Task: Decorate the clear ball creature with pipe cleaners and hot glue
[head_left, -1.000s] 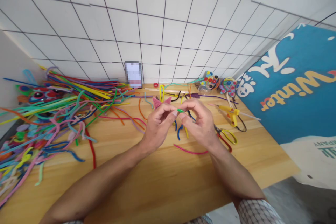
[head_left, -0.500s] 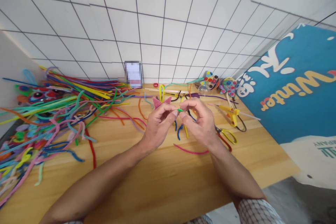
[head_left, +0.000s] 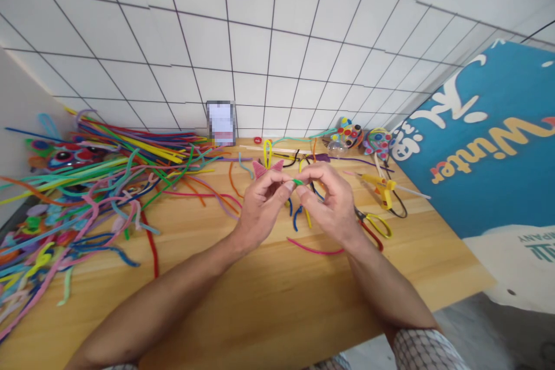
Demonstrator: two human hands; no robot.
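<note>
A short piece of green pipe cleaner (head_left: 298,182) is pinched between my two hands above the middle of the table. My left hand (head_left: 265,202) grips its left end with thumb and forefinger. On its right end are the thumb and forefinger of my right hand (head_left: 328,199). Just behind my left fingers shows a pink piece with two pointed ears (head_left: 267,169), partly hidden by that hand. Short blue pipe cleaner pieces (head_left: 296,218) lie under the hands. Nearer me on the wood is a curved magenta pipe cleaner (head_left: 313,250).
A large pile of coloured pipe cleaners (head_left: 130,139) spreads over the left side. A phone (head_left: 221,122) leans on the tiled wall. To the right lie yellow-handled scissors (head_left: 378,224) and a yellow glue gun (head_left: 381,188). Decorated button-covered crafts (head_left: 348,134) stand at the back right.
Both hands stay almost in place. A little more of the green pipe cleaner shows between the fingertips, and the right fingertips have shifted slightly.
</note>
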